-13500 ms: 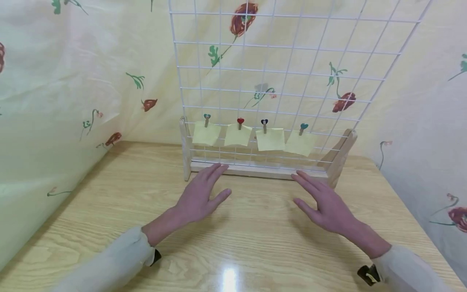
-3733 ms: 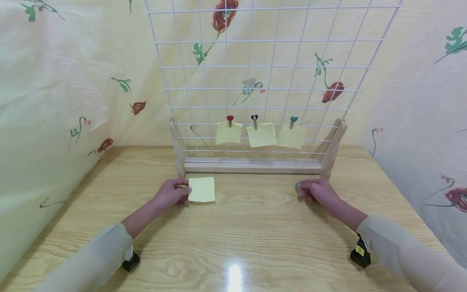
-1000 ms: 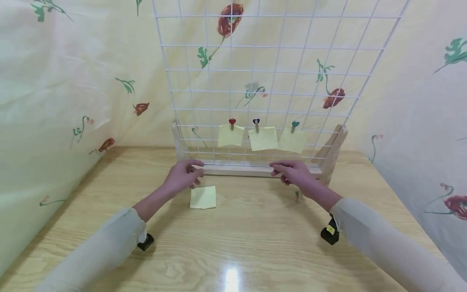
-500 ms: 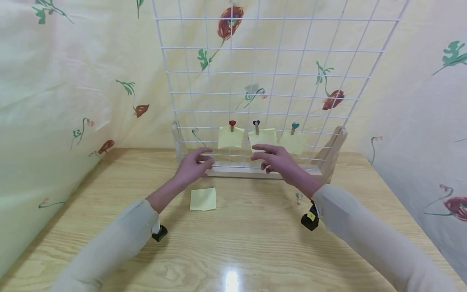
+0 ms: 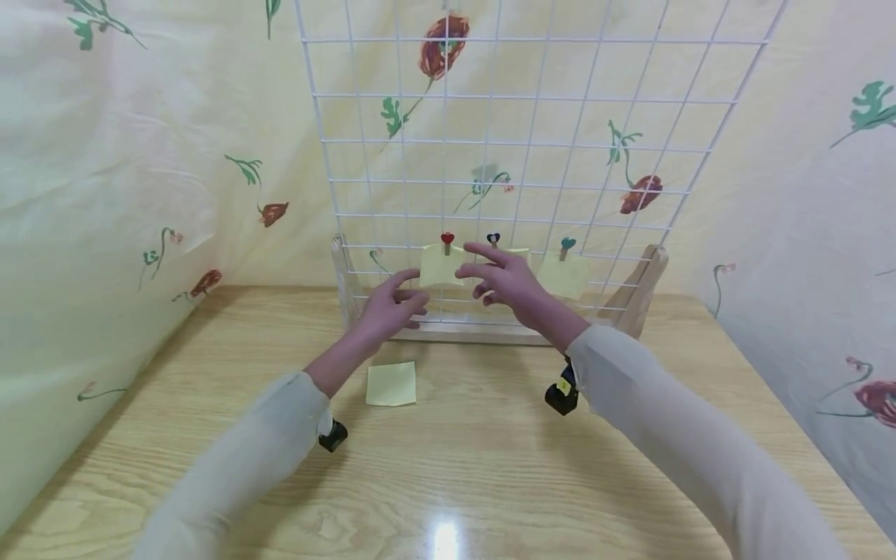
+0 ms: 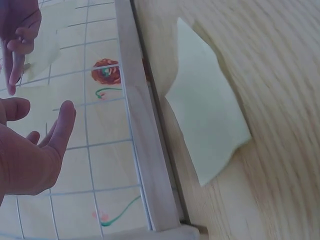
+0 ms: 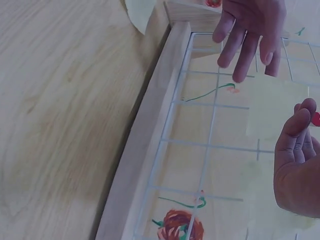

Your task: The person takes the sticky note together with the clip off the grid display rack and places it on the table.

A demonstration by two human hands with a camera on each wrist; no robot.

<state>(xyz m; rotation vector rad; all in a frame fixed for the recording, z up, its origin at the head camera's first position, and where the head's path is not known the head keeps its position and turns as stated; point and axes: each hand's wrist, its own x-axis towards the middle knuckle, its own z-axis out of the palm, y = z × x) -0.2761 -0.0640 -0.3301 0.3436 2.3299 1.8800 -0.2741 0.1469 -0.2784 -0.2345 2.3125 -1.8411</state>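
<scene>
My left hand (image 5: pixel 392 307) is raised in front of the white wire grid (image 5: pixel 392 179), fingers extended and holding nothing, fingertips by the left edge of a yellow sticky note (image 5: pixel 439 268). A clothespin with a red heart (image 5: pixel 447 238) clips that note to the grid. My right hand (image 5: pixel 514 288) reaches in from the right with fingers loosely bent, its index fingertip just right of the red heart. It covers part of a second note (image 5: pixel 521 254) under a dark blue heart clothespin (image 5: pixel 493 239). On the table below lies a loose yellow note (image 5: pixel 390 385), slightly curled in the left wrist view.
A third note (image 5: pixel 563 274) hangs at the right under a teal heart clothespin (image 5: pixel 567 246). The grid stands in a wooden base (image 5: pixel 483 333) on the wood-grain table (image 5: pixel 448 451). Flowered cloth (image 5: pixel 140 155) hangs behind and at both sides.
Earlier, the leftmost note and its teal clothespin came off the grid and were laid on the table. Lately both hands have risen toward the red-heart note; my right arm now hides the loose clothespin.
</scene>
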